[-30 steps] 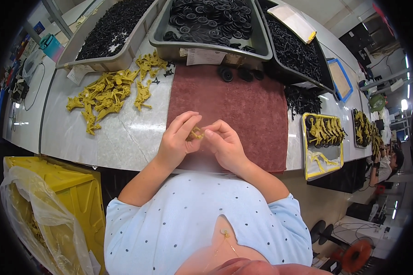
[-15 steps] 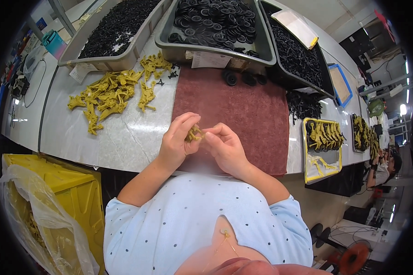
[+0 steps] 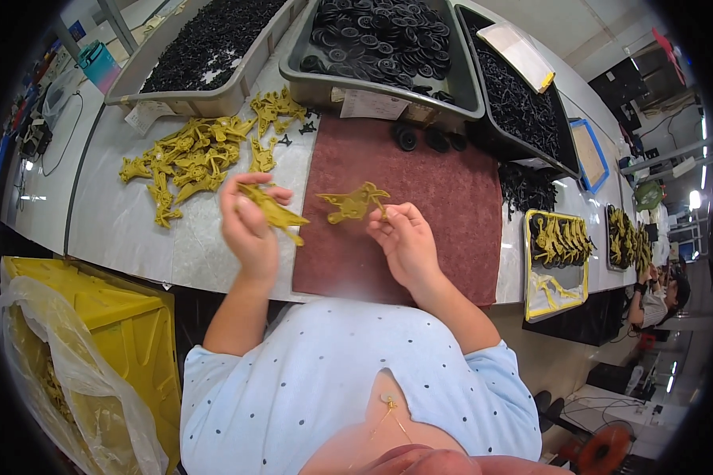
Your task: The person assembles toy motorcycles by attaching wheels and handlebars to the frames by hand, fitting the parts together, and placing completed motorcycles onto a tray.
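Both hands hold yellow parts (image 3: 355,203) (over mat (image 3: 451,198)).

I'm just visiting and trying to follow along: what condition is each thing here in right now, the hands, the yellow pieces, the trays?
left hand: raised, gripping a yellow plastic piece
right hand: raised, pinching a second yellow piece, apart from the first
yellow pile: loose on the table
middle bin: full of black round parts
yellow tray: partly filled
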Demonstrator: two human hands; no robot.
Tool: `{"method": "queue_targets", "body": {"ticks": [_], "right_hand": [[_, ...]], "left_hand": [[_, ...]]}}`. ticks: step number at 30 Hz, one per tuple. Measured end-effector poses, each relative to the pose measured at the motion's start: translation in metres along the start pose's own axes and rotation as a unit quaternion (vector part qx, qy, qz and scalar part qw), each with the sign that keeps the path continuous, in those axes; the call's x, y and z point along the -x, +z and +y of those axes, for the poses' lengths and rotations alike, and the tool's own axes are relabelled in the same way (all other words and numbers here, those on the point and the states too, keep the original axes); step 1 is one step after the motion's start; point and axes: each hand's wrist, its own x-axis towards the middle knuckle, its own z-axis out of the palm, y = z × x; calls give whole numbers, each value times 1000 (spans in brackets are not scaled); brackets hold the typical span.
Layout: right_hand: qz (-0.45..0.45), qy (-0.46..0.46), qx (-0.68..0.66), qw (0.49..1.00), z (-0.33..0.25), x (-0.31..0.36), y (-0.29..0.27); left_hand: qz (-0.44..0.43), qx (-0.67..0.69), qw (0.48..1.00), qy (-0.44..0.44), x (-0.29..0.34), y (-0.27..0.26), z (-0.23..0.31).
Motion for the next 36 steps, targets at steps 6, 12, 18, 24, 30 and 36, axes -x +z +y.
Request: {"method": "queue_targets", "body": {"ticks": [6, 12, 18, 24, 30, 36], "right_hand": [[46, 32, -56, 997, -8, -16, 12], [53, 98, 57, 992, -16, -33, 12], [4, 20, 482, 876, -35, -16, 12], [-63, -75, 583, 806, -36, -1, 11], [-71, -82, 607, 788, -35, 4, 14], [-76, -94, 624, 772, -31, 4, 11]], "left_hand": [[-400, -260, 849, 227, 4, 6, 26], [-554, -349, 709, 262, 24, 16, 5], [-402, -422, 794, 175, -6, -13, 5], [-96, -642, 751, 123, -51, -68, -1], [-66, -737, 672, -26, -59, -98, 6], [-95, -672, 735, -2, -61, -105, 3]]}}
